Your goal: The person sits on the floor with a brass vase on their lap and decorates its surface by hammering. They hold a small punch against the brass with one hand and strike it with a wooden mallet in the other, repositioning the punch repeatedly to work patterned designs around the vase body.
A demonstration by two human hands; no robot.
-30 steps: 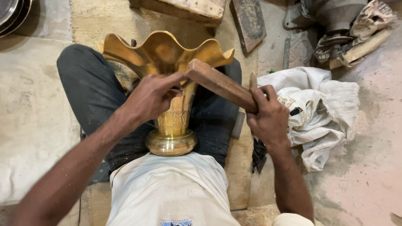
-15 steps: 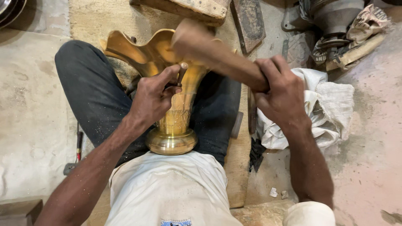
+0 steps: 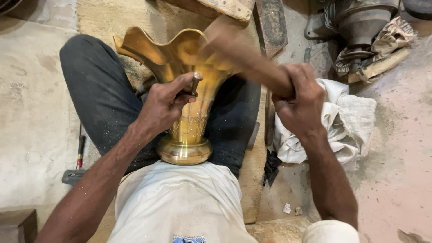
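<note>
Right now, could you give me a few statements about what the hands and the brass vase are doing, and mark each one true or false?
1. The left hand holds a small metal punch against the brass vase. True.
2. The right hand is empty. False: it grips a wooden mallet, which is blurred.
3. The vase stands upright on the floor beside the person. False: it lies tilted in the lap, its foot against the white shirt.
4. A crumpled white cloth lies near the right hand. True.
5. The vase rim is plain and round. False: it is wavy and flared.
</note>
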